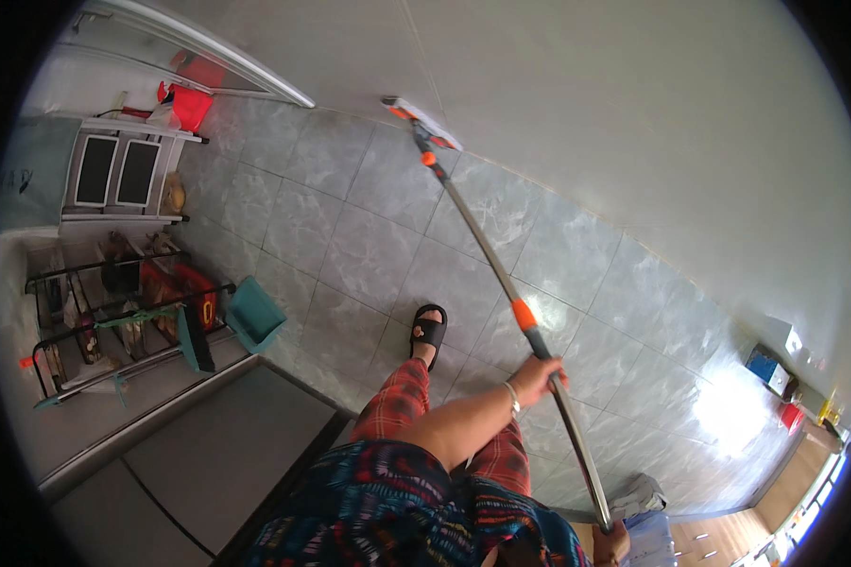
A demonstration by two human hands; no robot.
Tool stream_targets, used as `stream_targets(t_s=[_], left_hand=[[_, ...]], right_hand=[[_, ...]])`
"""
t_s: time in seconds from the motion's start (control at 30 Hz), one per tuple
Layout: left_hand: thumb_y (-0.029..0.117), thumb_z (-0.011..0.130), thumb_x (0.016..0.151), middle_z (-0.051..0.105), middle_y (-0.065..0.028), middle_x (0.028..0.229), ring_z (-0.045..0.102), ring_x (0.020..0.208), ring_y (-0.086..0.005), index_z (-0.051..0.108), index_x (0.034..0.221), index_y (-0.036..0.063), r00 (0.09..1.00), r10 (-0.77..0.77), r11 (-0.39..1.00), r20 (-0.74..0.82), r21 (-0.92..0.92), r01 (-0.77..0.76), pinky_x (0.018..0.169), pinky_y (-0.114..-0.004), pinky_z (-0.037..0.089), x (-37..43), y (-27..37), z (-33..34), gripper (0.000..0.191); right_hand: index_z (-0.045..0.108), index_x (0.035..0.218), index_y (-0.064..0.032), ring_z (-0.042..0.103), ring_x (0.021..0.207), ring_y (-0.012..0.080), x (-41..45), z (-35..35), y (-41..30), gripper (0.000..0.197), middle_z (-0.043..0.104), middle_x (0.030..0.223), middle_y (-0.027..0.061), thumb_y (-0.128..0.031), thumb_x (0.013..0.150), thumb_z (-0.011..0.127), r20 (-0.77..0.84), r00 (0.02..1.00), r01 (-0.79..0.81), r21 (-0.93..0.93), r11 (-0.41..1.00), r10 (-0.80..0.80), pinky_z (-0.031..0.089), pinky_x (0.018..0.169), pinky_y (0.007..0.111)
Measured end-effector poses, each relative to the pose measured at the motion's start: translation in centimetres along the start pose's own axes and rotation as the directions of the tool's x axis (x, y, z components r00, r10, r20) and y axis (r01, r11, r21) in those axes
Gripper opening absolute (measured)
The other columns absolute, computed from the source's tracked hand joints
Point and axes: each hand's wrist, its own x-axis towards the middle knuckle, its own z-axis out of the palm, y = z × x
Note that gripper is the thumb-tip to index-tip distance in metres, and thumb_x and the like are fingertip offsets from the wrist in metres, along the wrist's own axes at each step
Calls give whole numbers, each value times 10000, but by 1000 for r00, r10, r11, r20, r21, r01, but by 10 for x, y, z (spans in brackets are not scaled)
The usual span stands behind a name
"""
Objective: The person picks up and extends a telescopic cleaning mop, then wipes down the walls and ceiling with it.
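My left hand (pixel 539 380), with a bracelet at the wrist, is closed around the middle of a long metal mop pole (pixel 478 237) with orange and dark grey collars. My right hand (pixel 612 542) holds the pole's lower end near the bottom edge of the view, partly cut off. At the far end, the flat mop head (pixel 423 124) with a pale pad and orange parts is beside the line where floor and wall meet. Whether it touches the wall or the floor, I cannot tell.
Grey tiles (pixel 376 241) run along a plain wall (pixel 609 127). At left are a black-framed rack (pixel 135 305) with bags, a teal dustpan (pixel 255 315) and a brush (pixel 196 340). A red bag (pixel 190 108) lies near the door frame; a blue box (pixel 767 368) stands at right.
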Motion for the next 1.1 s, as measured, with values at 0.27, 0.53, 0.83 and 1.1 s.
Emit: stream_targets(t_s=[0.27,0.53,0.83,1.1], left_hand=[[132,524,773,484,-106,656,523,556,-247,445,776,14,809,469,882,-354,144,-448,567,-410,492,-9,246,-139,141],[116,494,807,434,-88,693,453,565,-209,404,812,30,776,515,824,-364,-41,-565,519,-365,437,-9,237,-132,125],[84,514,806,542,-103,777,550,781,-247,464,773,62,979,190,960,72,-224,-169,680,-420,458,-5,87,-34,64],[165,551,802,549,-26,1059,449,1085,-163,496,927,173,788,-432,899,439,144,413,798,-389,374,-80,-59,61,137]], right_hand=[[558,817,-91,572,751,324,15,0,-262,340,600,766,135,-391,671,627,64,868,476,171,863,-492,441,646,404],[583,850,-115,579,726,318,34,38,-256,298,605,769,124,-348,668,628,38,885,450,194,872,-465,450,612,414],[557,639,-103,565,594,331,60,43,-63,103,578,627,128,-194,604,590,-314,928,207,-15,978,-201,445,534,415],[612,818,-62,601,690,335,-26,48,190,343,613,762,179,-381,709,547,-146,988,-75,-215,974,44,469,562,421]])
